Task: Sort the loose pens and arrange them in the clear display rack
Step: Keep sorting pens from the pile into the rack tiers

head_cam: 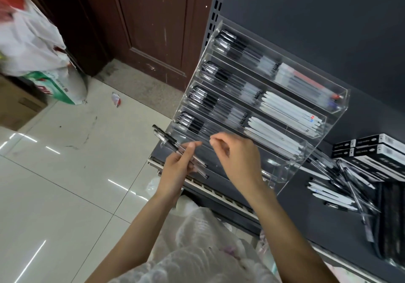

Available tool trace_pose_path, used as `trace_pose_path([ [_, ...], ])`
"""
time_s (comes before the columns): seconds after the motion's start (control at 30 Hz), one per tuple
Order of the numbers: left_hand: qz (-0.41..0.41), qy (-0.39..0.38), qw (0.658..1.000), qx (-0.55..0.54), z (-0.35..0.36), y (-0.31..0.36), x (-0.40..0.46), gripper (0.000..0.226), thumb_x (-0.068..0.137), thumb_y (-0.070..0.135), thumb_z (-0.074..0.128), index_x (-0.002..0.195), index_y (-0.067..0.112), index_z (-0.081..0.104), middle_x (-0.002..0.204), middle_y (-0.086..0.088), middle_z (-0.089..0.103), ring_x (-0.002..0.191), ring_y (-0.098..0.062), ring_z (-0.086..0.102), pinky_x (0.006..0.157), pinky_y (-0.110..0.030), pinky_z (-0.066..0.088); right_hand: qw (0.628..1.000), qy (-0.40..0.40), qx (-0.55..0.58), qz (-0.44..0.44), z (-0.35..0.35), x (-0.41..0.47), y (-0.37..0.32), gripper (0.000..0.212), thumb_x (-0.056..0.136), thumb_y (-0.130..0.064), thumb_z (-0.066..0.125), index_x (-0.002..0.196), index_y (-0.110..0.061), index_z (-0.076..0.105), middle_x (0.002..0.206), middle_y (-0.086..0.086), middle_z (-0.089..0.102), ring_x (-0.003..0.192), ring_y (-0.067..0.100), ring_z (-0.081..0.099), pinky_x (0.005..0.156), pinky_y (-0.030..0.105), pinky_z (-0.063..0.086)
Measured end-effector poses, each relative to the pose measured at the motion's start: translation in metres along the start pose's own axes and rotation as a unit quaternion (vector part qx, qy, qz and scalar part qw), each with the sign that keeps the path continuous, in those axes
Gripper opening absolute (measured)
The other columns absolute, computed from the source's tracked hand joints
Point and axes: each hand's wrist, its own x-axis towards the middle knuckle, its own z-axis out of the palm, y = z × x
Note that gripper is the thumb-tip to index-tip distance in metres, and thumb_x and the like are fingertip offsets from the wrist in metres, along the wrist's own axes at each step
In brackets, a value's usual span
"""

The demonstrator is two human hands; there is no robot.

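Observation:
A clear tiered display rack (335, 105) stands on the dark shelf, its upper rows filled with black-capped pens on the left and white pens on the right. My left hand (178, 168) grips a small bunch of clear pens with black caps (168, 140) just left of the rack's lowest tier. My right hand (237, 157) hovers over that lowest tier with thumb and forefinger pinched; whether they hold anything is unclear. A pile of loose pens (341, 186) lies on the shelf to the right of the rack.
Black and white pen boxes (370, 149) are stacked at the right edge of the shelf (311, 223). Plastic bags (32, 41) and a cardboard box (15, 105) sit on the tiled floor at left, before a brown door (149, 26).

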Motion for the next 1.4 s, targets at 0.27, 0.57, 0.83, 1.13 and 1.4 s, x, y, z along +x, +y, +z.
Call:
trace_pose_path([
  [0.27, 0.049, -0.040, 0.998, 0.021, 0.021, 0.005, -0.001, 0.036, 0.093, 0.037, 0.047, 0.108, 0.011, 0.068, 0.085, -0.026, 0.067, 0.080, -0.034, 0.068, 0.076, -0.037, 0.057, 0.977, -0.094, 0.167, 0.094, -0.010, -0.028, -0.001, 0.013, 0.087, -0.021, 0.065, 0.098, -0.018, 0.071, 0.085, -0.010, 0.071, 0.073, -0.001, 0.063, 0.066, 0.008, 0.047],
  [0.57, 0.037, 0.030, 0.997, 0.058, 0.013, -0.001, 0.000, 0.029, 0.093, 0.037, 0.049, 0.094, 0.017, 0.070, 0.054, 0.012, 0.036, 0.051, -0.005, 0.040, 0.048, -0.016, 0.040, 0.993, -0.028, 0.034, 0.113, -0.009, -0.010, 0.060, 0.011, 0.086, -0.022, 0.067, 0.094, -0.025, 0.073, 0.084, -0.013, 0.072, 0.072, 0.001, 0.063, 0.063, 0.026, 0.055],
  [0.83, 0.034, 0.040, 0.997, 0.058, 0.006, 0.000, -0.004, 0.028, 0.093, 0.037, 0.050, 0.094, 0.017, 0.070, 0.060, 0.005, 0.037, 0.056, -0.008, 0.042, 0.051, -0.015, 0.041, 0.993, -0.082, 0.049, 0.071, 0.016, 0.012, 0.053, 0.015, 0.085, -0.021, 0.068, 0.098, -0.020, 0.074, 0.092, -0.006, 0.071, 0.082, 0.006, 0.064, 0.069, 0.026, 0.056],
  [1.13, 0.027, 0.045, 0.995, 0.086, 0.013, -0.002, 0.000, 0.030, 0.089, 0.041, 0.057, 0.090, 0.013, 0.067, 0.054, 0.005, 0.048, 0.048, -0.006, 0.050, 0.059, -0.023, 0.047, 0.996, -0.063, 0.013, 0.065, 0.000, 0.002, 0.033, 0.022, 0.093, -0.029, 0.056, 0.110, -0.023, 0.070, 0.098, -0.004, 0.066, 0.081, 0.008, 0.060, 0.064, 0.019, 0.047],
  [1.4, 0.131, 0.071, 0.986, 0.080, 0.042, 0.017, 0.010, 0.034, 0.091, 0.037, 0.054, 0.088, 0.004, 0.062, 0.054, 0.001, 0.058, 0.048, -0.010, 0.057, 0.055, -0.020, 0.049, 0.966, -0.073, 0.226, 0.099, -0.021, -0.031, 0.011, 0.011, 0.082, -0.021, 0.071, 0.093, -0.020, 0.070, 0.081, -0.014, 0.070, 0.075, -0.001, 0.065, 0.070, 0.014, 0.052],
])
